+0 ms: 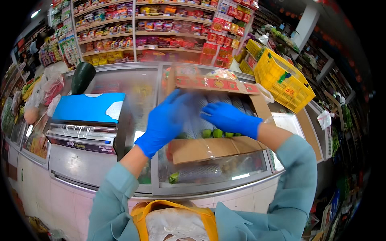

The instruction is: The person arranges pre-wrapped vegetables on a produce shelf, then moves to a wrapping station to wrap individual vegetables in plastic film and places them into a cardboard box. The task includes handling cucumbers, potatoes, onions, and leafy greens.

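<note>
An open cardboard box (208, 149) lies on the glass top of a display freezer. Inside are several eggplants (238, 105) in foam net sleeves, their green stem ends towards me. My left hand (166, 120), in a blue glove, is over the left part of the box; its fingers are blurred, and whether it grips anything cannot be told. My right hand (227, 117), gloved alike, lies palm down over the sleeved eggplants with its fingers extended. Below the near flap, another net-sleeved vegetable (199, 173) with a green end shows in the freezer area.
At the left stands a food wrapping machine (81, 135) with a blue sheet (87, 107) on top. A dark green winter melon (83, 78) lies behind it. A yellow plastic crate (283, 79) stands at the right, and shelves of packaged snacks (175, 25) rise behind the freezer.
</note>
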`<move>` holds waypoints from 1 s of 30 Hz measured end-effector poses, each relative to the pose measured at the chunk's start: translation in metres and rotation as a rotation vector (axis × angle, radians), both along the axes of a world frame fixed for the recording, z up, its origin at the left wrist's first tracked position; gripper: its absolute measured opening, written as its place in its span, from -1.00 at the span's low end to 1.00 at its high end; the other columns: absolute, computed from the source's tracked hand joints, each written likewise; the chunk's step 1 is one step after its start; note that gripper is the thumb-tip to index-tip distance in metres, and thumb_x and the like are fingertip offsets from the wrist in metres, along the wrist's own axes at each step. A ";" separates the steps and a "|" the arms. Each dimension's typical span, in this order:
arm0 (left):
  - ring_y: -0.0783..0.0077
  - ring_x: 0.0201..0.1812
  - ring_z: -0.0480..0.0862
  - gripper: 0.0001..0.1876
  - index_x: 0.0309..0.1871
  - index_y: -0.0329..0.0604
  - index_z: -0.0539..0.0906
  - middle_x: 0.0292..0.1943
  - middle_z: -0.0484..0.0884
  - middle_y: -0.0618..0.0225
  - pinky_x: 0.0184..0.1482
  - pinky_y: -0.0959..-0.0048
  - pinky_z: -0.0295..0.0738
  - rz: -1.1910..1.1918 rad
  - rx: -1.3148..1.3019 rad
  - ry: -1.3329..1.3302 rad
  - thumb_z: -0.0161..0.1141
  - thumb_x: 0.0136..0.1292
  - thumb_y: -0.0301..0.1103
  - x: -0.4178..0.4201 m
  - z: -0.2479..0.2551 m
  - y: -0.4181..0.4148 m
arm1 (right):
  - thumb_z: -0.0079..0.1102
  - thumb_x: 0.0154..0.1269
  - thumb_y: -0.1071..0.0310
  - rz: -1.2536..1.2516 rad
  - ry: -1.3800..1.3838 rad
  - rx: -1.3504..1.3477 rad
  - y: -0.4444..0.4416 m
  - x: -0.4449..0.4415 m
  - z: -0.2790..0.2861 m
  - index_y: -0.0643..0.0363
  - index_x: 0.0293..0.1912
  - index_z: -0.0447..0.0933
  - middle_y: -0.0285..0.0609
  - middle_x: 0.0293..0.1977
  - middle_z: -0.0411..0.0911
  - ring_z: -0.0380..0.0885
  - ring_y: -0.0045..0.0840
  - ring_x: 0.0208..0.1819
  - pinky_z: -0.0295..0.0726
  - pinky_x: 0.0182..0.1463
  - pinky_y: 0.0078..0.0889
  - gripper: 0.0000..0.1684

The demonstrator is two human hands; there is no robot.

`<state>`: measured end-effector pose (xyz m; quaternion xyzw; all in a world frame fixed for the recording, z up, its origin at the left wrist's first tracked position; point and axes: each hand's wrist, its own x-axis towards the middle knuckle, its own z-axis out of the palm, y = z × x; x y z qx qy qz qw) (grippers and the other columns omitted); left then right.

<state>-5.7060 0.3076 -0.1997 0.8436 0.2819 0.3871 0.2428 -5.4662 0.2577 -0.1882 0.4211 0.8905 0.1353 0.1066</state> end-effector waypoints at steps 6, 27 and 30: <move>0.23 -0.35 0.62 -0.54 0.02 0.05 0.55 0.29 0.34 0.22 -0.34 0.37 0.49 0.101 0.158 -0.066 -0.01 0.01 -0.59 -0.026 -0.034 0.016 | -0.06 0.27 0.33 0.137 0.511 -0.418 0.133 -0.049 -0.136 0.15 -0.07 0.46 -0.10 -0.04 0.45 0.43 -0.36 0.05 0.40 0.07 -0.34 -0.74; 0.28 -0.01 0.59 -0.38 0.13 -0.27 0.42 -0.06 0.57 0.19 0.01 0.31 0.57 -0.553 -0.981 -1.021 0.42 0.01 -0.27 -0.231 0.022 0.076 | 0.51 -0.27 0.13 -0.174 0.404 0.289 0.058 -0.351 0.115 0.08 0.23 0.26 0.00 -0.12 0.51 0.50 -0.11 -0.11 0.43 0.03 -0.14 0.00; 0.20 -0.06 0.62 -0.51 0.06 -0.26 0.43 -0.07 0.55 0.11 -0.07 0.22 0.64 -0.653 -1.312 -1.183 0.32 0.11 -0.27 -0.348 -0.005 0.141 | 0.44 -0.15 0.13 -0.171 0.475 0.072 0.109 -0.412 0.096 0.01 0.32 0.14 0.03 0.03 0.44 0.49 -0.10 -0.01 0.46 0.05 -0.17 0.02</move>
